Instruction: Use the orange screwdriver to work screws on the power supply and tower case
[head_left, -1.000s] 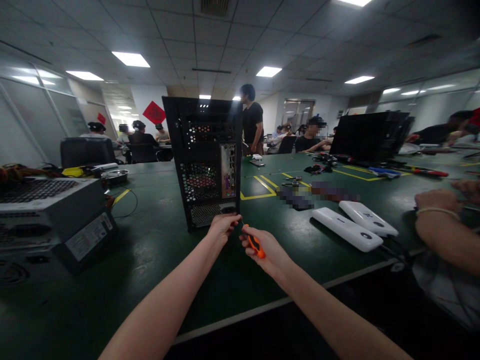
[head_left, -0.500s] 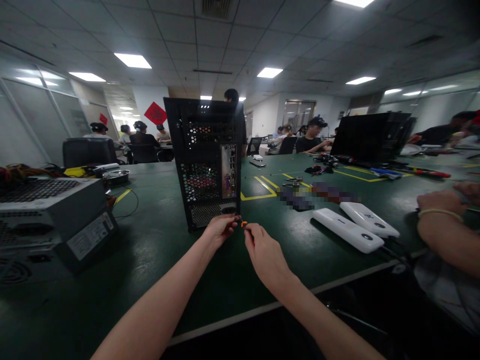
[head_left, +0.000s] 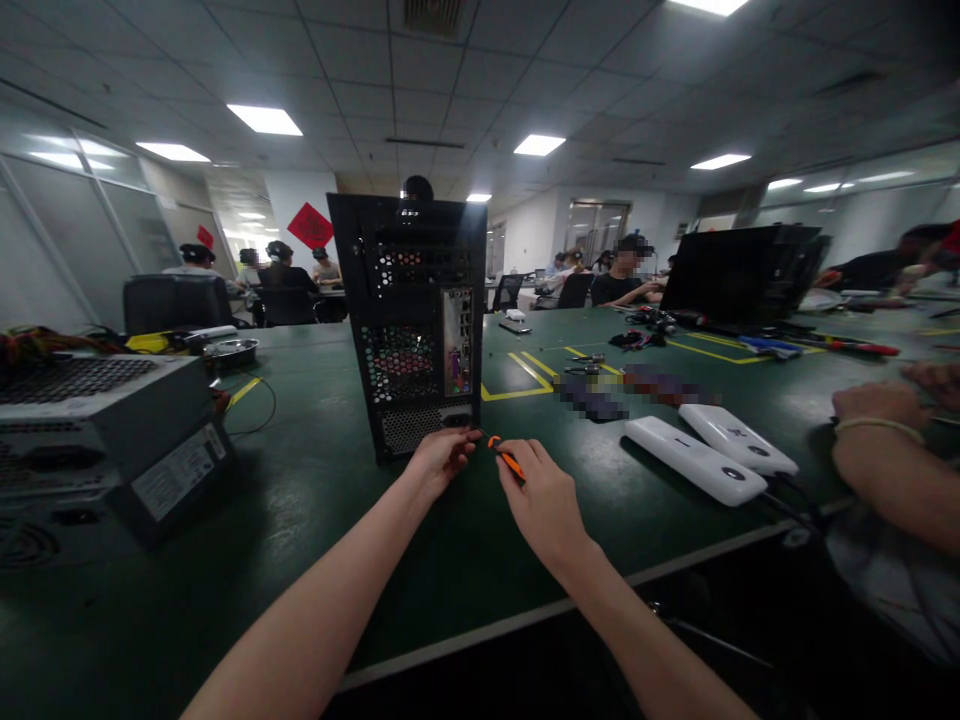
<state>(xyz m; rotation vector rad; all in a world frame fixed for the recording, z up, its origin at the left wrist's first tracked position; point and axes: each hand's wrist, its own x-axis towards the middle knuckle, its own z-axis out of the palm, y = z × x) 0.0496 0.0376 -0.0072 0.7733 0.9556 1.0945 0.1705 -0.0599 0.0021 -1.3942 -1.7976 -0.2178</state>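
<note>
A black computer case stands upright on the green table, its perforated back with a metal port panel facing me. My right hand is closed round an orange-and-black screwdriver, whose thin shaft points at the case's lower right corner. At that same corner is my left hand, its thumb and fingers pinched together beside the screwdriver's tip. Whatever sits between those fingertips is too small to make out.
Grey power supply units are stacked at the left, near a metal bowl. To the right lie two white power banks with cables. A co-worker's arm rests at the right edge. Another black case stands farther back.
My right hand has shifted slightly right and turned, so more of the screwdriver's orange handle shows. My left hand stays at the case corner. A person behind the case has moved left.
</note>
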